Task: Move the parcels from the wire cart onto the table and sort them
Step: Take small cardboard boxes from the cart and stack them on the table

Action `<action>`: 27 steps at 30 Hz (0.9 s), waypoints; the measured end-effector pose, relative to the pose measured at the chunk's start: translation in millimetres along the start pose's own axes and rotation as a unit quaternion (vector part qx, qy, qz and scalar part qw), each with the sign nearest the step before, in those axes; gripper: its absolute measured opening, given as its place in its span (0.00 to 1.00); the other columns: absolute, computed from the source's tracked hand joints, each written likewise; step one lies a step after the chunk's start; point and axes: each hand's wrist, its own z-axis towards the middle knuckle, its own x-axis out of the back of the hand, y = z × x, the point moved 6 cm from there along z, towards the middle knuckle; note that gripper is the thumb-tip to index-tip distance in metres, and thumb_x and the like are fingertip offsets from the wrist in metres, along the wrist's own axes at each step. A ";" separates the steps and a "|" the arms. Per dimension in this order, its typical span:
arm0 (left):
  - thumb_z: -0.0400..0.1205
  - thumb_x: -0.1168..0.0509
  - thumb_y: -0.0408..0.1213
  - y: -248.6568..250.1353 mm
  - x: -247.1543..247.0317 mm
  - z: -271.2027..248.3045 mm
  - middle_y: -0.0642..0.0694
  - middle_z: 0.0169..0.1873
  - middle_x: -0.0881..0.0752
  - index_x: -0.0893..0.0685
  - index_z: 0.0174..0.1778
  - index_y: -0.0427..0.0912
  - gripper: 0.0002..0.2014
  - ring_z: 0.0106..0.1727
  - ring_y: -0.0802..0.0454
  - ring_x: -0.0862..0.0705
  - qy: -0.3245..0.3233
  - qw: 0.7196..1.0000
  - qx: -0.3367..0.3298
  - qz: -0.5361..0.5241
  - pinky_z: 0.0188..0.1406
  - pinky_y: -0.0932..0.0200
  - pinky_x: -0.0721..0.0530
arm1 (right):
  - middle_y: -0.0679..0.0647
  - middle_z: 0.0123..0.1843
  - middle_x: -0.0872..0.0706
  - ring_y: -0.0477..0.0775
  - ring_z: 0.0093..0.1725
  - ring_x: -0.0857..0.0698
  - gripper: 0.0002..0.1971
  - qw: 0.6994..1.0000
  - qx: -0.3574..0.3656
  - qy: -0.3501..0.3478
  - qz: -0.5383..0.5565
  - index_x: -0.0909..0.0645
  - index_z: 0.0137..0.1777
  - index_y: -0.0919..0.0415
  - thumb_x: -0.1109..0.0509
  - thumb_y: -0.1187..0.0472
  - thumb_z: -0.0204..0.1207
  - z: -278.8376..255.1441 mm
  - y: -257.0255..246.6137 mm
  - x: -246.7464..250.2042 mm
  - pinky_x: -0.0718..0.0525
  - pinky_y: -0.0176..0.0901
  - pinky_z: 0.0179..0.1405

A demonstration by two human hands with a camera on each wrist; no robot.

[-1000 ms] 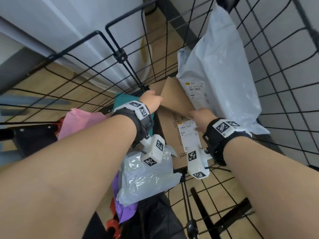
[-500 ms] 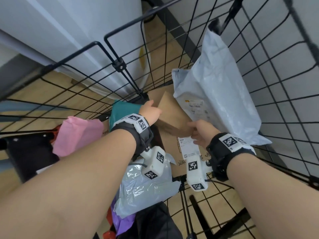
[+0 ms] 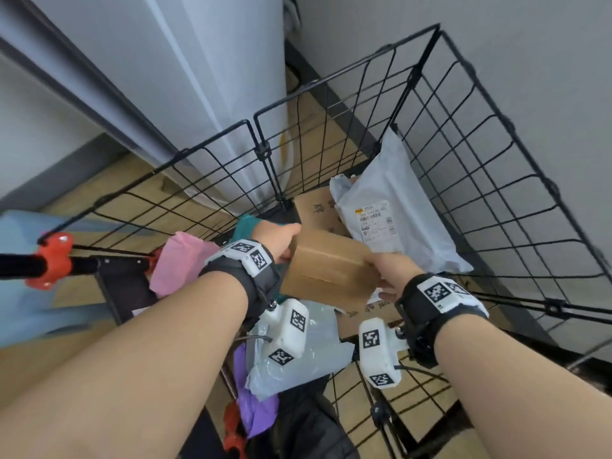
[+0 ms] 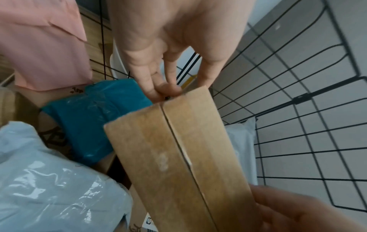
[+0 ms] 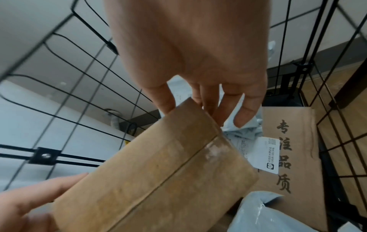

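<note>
Gripping a small brown cardboard box [image 3: 328,273] at its two ends, the person is holding it raised above the other parcels inside the black wire cart [image 3: 516,200]. The left hand [image 3: 276,238] is grasping the box's left end, its fingers [image 4: 151,84] curling over the edge beside the taped seam. The right hand [image 3: 392,271] is grasping the opposite end, with its fingertips [image 5: 168,106] wrapping round the far corner. The box is lying tilted, seam side facing the wrist cameras.

Below it a large flat brown carton with printed black characters [image 5: 286,150] is resting on the cart floor. A grey plastic mailer bag with a white shipping label [image 3: 394,213] is leaning against the cart's far right wall. A teal plastic parcel [image 4: 89,119] is sitting near the far left corner, just beside a pink plastic mailer [image 3: 180,261]. A pale blue-grey crinkled plastic bag [image 3: 298,356] is lying near the cart's near edge, overlapping a purple plastic bag [image 3: 255,409].
</note>
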 end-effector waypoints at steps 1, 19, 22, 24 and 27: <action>0.79 0.31 0.43 3.0 3.0 -11.8 0.43 0.28 0.25 0.22 0.47 0.37 0.13 0.27 0.46 0.22 0.001 1.000 0.000 -0.012 0.29 0.57 0.21 | 0.66 0.73 0.25 0.65 0.64 0.21 0.23 1.000 0.014 -0.004 -0.022 0.29 0.74 0.69 0.35 0.61 0.81 -12.6 -2.4 2.4 0.21 0.58 0.68; 0.76 0.33 0.48 118.1 56.6 -282.2 0.42 0.48 0.19 0.24 0.54 0.50 0.14 0.38 0.45 0.19 -0.106 0.963 -0.245 0.016 0.55 0.42 0.15 | 0.61 0.76 0.31 0.73 0.68 0.26 0.37 0.916 0.207 -0.030 0.343 0.34 0.74 0.40 0.30 0.30 0.67 -270.5 -48.0 76.4 0.14 0.67 0.52; 0.79 0.35 0.46 126.4 55.0 -323.7 0.41 0.47 0.21 0.24 0.52 0.48 0.09 0.40 0.44 0.19 -0.136 0.954 -0.267 0.015 0.54 0.40 0.13 | 0.60 0.73 0.31 0.70 0.67 0.25 0.32 0.897 0.249 0.004 0.366 0.35 0.70 0.44 0.28 0.36 0.70 -311.3 -48.9 91.5 0.17 0.70 0.58; 0.81 0.38 0.47 128.4 47.8 -349.1 0.40 0.41 0.22 0.25 0.47 0.45 0.08 0.33 0.45 0.22 -0.171 0.952 -0.254 0.004 0.54 0.37 0.13 | 0.59 0.69 0.28 0.68 0.64 0.22 0.31 0.881 0.264 0.026 0.393 0.35 0.68 0.47 0.26 0.39 0.70 -335.0 -46.7 104.3 0.16 0.70 0.55; 0.81 0.40 0.49 128.2 34.0 -389.2 0.41 0.27 0.25 0.30 0.35 0.43 0.15 0.24 0.46 0.27 -0.223 0.951 -0.212 -0.013 0.50 0.35 0.13 | 0.58 0.64 0.24 0.66 0.57 0.17 0.33 0.860 0.285 0.045 0.421 0.33 0.71 0.53 0.26 0.40 0.72 -372.5 -37.4 125.5 0.11 0.59 0.34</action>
